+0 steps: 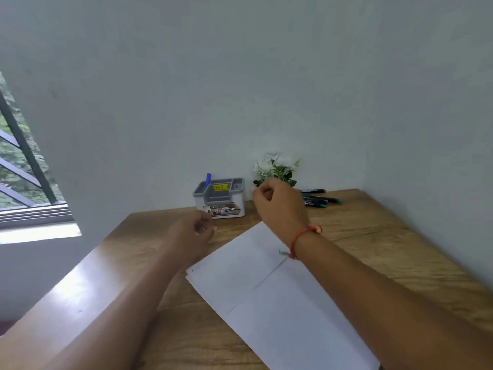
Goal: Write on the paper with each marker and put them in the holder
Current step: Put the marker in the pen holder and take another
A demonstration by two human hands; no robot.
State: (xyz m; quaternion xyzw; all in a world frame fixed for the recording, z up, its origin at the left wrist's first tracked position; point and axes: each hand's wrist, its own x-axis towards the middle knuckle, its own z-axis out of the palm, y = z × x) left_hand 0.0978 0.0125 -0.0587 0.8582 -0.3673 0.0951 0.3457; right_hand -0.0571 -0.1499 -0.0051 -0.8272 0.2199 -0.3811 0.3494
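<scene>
White paper lies at an angle on the wooden desk. A grey and white holder stands at the back by the wall, with a blue marker upright in its left slot. Several dark markers with green and red caps lie at the back right. My right hand hovers with fingers curled between the holder and those markers, holding nothing I can see. My left hand floats loosely curled just in front of the holder, also with nothing in it.
A small pot of white flowers sits against the wall behind my right hand. The desk fits into a corner, walls at back and right. A barred window is at the left.
</scene>
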